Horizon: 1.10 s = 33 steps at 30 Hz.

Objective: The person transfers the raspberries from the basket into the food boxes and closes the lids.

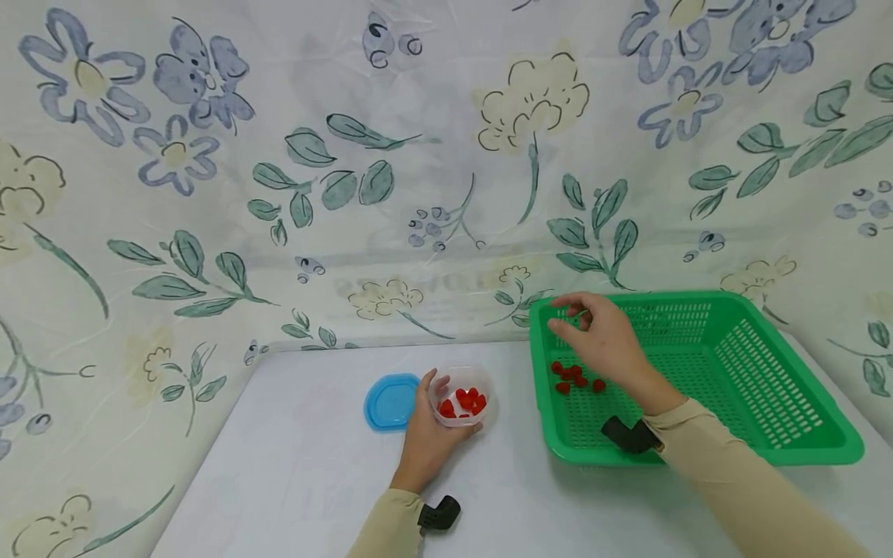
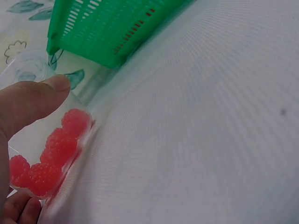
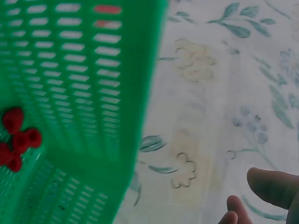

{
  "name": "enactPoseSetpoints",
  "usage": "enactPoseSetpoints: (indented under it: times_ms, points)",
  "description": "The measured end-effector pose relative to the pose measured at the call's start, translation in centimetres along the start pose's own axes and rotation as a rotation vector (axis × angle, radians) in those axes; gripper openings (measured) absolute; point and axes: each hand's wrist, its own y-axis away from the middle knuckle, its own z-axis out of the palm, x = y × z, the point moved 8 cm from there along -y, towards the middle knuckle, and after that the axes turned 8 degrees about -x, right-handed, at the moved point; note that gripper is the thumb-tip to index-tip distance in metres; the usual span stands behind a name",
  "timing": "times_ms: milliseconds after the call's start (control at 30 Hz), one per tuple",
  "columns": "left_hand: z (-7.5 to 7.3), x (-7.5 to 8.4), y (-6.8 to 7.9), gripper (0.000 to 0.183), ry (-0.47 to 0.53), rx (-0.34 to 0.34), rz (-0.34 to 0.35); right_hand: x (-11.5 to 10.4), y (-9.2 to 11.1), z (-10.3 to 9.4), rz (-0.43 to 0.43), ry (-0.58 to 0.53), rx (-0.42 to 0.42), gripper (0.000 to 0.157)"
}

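Note:
In the head view my left hand [image 1: 427,434] grips a small clear plastic container [image 1: 456,378] at its side, thumb and fingers around the wall. Several red raspberries [image 2: 60,144] lie in the bottom of it. My right hand [image 1: 603,337] is above the left end of a green slotted basket [image 1: 756,395], fingers loosely bent; I see nothing between them. Below that hand, more raspberries [image 1: 574,376] lie on the basket floor. In the right wrist view the thumb and fingertips are apart, beyond the basket rim [image 3: 149,84].
A blue lid [image 1: 391,401] lies flat on the white table [image 1: 300,457], left of the container and close to my left fingers. Behind the table hangs a floral cloth [image 1: 432,170]. The basket's raised rim stands between the container and the loose raspberries.

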Motion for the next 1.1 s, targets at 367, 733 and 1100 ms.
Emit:
enactPoseSetpoints:
  times_ms: [367,733,1100]
  points:
    - [-0.1,0.0,-0.2,0.106,-0.011,0.002,-0.001,3.5,-1.4,-0.2,0.081,0.071,-0.084,0.037]
    - [-0.1,0.0,0.1,0.105,-0.008,0.004,-0.01,7.1,-2.5,0.6,0.157,-0.026,-0.27,0.045]
    - [0.0,0.1,0.1,0.106,0.001,0.003,-0.01,10.4,-3.3,2.6,0.227,-0.087,-0.441,0.044]
